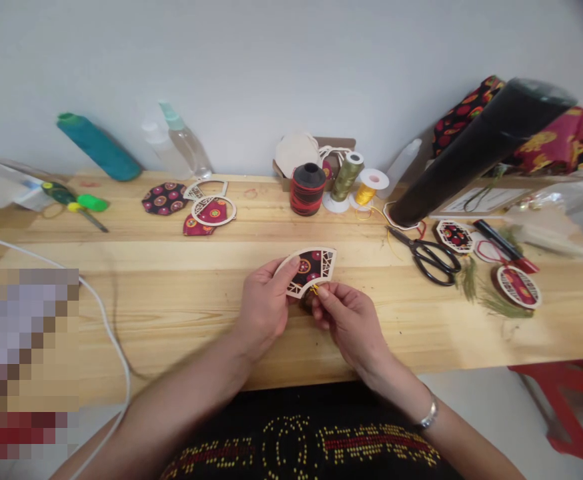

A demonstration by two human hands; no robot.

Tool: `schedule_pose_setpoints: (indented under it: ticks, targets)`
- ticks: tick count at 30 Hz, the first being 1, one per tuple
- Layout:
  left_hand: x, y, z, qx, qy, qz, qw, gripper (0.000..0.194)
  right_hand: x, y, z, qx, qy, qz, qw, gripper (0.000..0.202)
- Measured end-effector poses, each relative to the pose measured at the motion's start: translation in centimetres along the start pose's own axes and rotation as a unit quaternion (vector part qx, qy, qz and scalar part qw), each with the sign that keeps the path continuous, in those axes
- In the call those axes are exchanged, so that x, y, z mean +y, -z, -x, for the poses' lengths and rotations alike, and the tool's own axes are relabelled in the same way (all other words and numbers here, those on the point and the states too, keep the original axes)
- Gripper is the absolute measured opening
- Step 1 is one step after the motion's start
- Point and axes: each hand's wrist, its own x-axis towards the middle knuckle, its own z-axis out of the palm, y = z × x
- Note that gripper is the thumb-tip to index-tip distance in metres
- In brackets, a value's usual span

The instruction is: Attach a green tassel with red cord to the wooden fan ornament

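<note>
My left hand (266,300) grips a fan-shaped ornament (305,267) by its left side, thumb on the front. The ornament has a pale wooden cut-out frame over dark patterned fabric. At its lower curved edge, my right hand (347,313) pinches a yellow cord (314,289) between thumb and fingertips. Something dark, perhaps a tassel, hangs just below the frame, partly hidden by my fingers. Both hands are above the wooden table (186,333), close to its front edge.
Black-handled scissors (429,257) lie right of my hands, near finished ornaments (519,287) with green tassels. Thread spools (308,190) stand at the back beside a long black roll (481,150). Wooden frames (214,211), spray bottles (184,143) and a screwdriver (79,203) are leftward. A white cable (116,333) crosses left.
</note>
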Motion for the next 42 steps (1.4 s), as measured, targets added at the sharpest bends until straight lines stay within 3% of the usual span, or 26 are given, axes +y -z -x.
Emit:
schedule_pose_setpoints:
  ticks: [7,13,22,31,42]
  targets:
    - [0.02,0.04,-0.12,0.004,0.009,0.018,1.000,0.018,0.20,0.16,-0.28,0.015,0.005,0.042,0.999,0.026]
    - [0.11,0.05,-0.13,0.012,0.028,0.029,0.999,0.018,0.24,0.38,-0.33,0.059,0.054,0.120,0.990,0.024]
    - [0.24,-0.06,-0.08,-0.001,0.051,0.030,0.998,0.016,0.05,0.32,-0.17,0.082,0.090,0.151,0.981,0.024]
    - [0.23,-0.08,-0.02,-0.005,0.032,0.027,0.999,0.015,0.12,0.22,-0.01,-0.001,-0.002,-0.030,1.000,0.026]
    - [0.34,-0.09,-0.11,-0.002,0.037,0.032,0.999,0.016,-0.19,0.61,-0.01,-0.030,-0.024,-0.040,0.998,0.026]
